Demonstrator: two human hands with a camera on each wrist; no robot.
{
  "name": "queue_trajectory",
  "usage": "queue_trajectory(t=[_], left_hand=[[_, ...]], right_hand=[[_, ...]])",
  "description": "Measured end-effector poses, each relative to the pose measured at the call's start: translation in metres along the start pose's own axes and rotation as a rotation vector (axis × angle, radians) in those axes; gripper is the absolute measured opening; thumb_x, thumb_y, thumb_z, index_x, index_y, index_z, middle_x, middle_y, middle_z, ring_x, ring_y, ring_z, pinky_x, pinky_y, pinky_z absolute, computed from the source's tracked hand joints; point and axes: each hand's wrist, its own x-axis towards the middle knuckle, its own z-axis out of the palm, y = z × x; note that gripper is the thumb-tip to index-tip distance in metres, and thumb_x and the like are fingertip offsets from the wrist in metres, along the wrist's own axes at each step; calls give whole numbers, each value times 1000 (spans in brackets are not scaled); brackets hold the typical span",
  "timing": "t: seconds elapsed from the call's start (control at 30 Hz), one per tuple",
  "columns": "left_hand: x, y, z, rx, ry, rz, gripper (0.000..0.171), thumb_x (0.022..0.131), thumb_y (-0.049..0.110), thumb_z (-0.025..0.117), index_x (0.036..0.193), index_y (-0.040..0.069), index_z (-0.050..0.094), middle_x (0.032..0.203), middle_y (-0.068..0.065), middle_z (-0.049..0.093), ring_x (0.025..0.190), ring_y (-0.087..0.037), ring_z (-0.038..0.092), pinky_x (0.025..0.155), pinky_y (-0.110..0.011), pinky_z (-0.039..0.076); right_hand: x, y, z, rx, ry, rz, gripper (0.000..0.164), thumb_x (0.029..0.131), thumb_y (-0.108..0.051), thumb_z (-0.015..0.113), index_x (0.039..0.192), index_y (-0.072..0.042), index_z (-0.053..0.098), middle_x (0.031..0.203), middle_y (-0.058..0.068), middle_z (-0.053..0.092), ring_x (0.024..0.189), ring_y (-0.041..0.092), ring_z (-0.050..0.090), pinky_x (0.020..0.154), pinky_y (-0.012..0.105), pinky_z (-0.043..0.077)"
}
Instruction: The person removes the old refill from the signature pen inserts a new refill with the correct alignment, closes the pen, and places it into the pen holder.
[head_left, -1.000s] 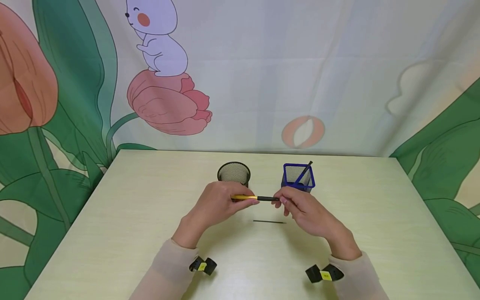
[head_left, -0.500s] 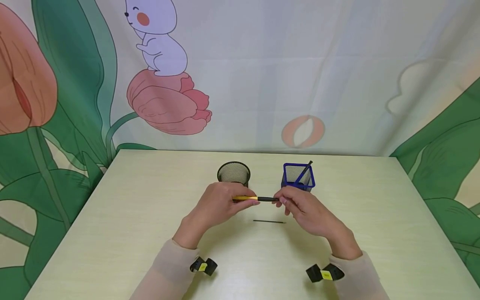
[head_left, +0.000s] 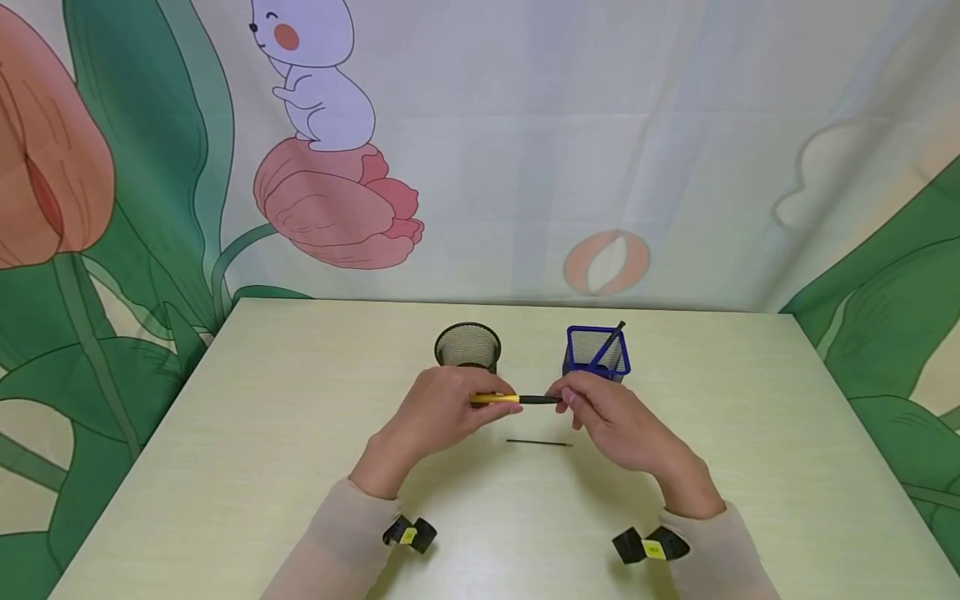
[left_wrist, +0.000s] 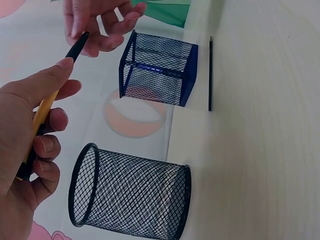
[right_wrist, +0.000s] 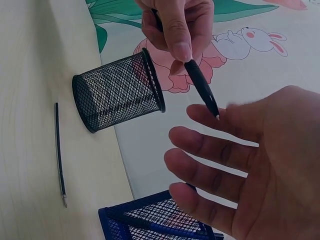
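Observation:
A yellow-and-black ballpoint pen point(head_left: 501, 399) lies level above the table, tip to the right. My left hand point(head_left: 450, 412) grips its yellow barrel, thumb along it in the left wrist view. My right hand point(head_left: 611, 417) has thumb and forefinger meeting at the pen's black tip point(right_wrist: 202, 90), with the other fingers spread loosely. The small metal point shows beside the thumb in the right wrist view. Below the hands, a thin black pen refill point(head_left: 538, 442) lies on the table, its metal end to the right.
Behind my left hand stands a round black mesh pen holder point(head_left: 468, 343). A square blue mesh pen holder point(head_left: 577, 350) behind my right hand contains a dark pen point(head_left: 609, 342). A printed curtain point(head_left: 487, 167) hangs at the far edge of the pale table point(head_left: 300, 400).
My left hand and the ballpoint pen have shifted slightly to the right. The right hand stays nearly in place at the tip. The refill and both holders have not moved.

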Motion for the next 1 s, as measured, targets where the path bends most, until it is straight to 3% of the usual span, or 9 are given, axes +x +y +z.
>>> queue_trajectory(t=[0.17, 0.3, 0.63, 1.0], left_hand=[[0, 3, 4, 9, -18, -17, 21, 92, 43, 78, 100, 24, 82, 87, 14, 77, 68, 3, 63, 60, -16, 46], [0, 4, 6, 3, -23, -25, 19, 92, 42, 78, 100, 25, 82, 85, 14, 76, 67, 3, 62, 58, -16, 45], [1, 5, 4, 7, -32, -36, 18, 92, 42, 78, 100, 25, 81, 83, 14, 75, 65, 3, 59, 58, -16, 44], [1, 0, 0, 13, -23, -61, 15, 91, 39, 79, 98, 26, 80, 80, 17, 70, 64, 2, 55, 59, -19, 45]], right_hand=[[1, -2, 1, -35, 32, -11, 16, 106, -30, 61, 115, -19, 69, 99, -8, 68, 84, 11, 61, 73, 28, 52], [2, 0, 4, -90, 51, -31, 9, 102, -24, 67, 110, -21, 70, 97, -12, 68, 84, 8, 60, 75, 28, 52], [0, 1, 0, -129, 77, -4, 6, 101, -22, 68, 106, -21, 71, 93, -11, 67, 82, 9, 59, 73, 29, 49], [-2, 3, -7, -94, 80, 34, 8, 102, -22, 68, 107, -17, 72, 94, -3, 69, 81, 17, 59, 69, 29, 49]])
